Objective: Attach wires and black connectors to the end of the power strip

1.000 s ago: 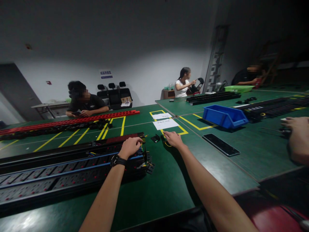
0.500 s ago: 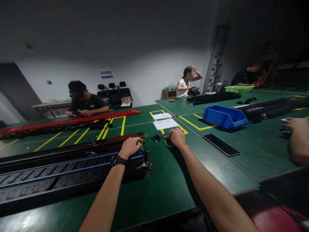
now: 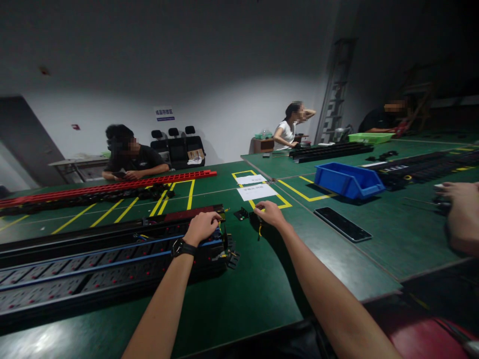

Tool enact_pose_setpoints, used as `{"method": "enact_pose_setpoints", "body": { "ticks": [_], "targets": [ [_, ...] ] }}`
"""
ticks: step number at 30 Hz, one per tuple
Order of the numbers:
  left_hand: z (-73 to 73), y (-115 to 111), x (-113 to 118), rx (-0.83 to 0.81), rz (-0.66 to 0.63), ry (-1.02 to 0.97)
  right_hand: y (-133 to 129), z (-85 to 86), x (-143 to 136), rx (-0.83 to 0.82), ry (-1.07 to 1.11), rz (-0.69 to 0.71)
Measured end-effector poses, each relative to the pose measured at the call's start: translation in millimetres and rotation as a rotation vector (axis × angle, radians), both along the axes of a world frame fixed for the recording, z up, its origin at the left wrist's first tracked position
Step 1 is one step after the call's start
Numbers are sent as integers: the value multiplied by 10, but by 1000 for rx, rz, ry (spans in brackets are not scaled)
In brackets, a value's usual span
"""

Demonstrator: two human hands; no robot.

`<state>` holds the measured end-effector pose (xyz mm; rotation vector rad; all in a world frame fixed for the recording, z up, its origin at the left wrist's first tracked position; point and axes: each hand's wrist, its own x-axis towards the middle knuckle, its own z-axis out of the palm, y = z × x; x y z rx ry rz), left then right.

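My left hand (image 3: pixel 204 228), with a black watch on its wrist, lies over the right end of a long black rail assembly (image 3: pixel 127 262). Its fingers are curled down around that end, near coloured wires, and the fingertips are partly hidden. Blue strips and rows of grey plates with red dots run along the assembly. Between the fingers of my right hand (image 3: pixel 272 214) is a small black part with a yellow wire (image 3: pixel 259 229), held close to the table. Just left of it lies a small black bracket (image 3: pixel 241 214).
A phone (image 3: pixel 342 224) and a blue bin (image 3: pixel 348 180) lie right of my right hand. White paper sheets (image 3: pixel 256 192) lie beyond it. A red rail (image 3: pixel 149 183) crosses the far left. Another person's hand (image 3: pixel 462 199) is at the right edge; several people sit around the green table (image 3: pixel 247 299).
My right hand has lifted the small black part slightly and turned it, so the yellow wire now hangs down. It has shifted a little left. My left hand stays in place.
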<state>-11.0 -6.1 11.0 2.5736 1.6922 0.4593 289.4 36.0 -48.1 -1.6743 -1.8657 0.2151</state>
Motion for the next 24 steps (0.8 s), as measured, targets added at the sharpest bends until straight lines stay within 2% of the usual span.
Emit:
{"method": "enact_pose_setpoints", "body": {
  "ticks": [4,11,14,18,24],
  "targets": [
    [-10,5,-2,3,4,4,15,-5,8,-40,-94,66],
    [-6,-1,8,3,13,14,-35,94,11,25,-130,-172],
    [1,-4,7,4,12,11,-75,149,-46,114,-77,-207],
    [3,3,3,-3,5,9,-141,218,-205,236,13,-134],
    [-11,7,4,9,7,12,-189,257,-519,193,91,-9]
  ]
}}
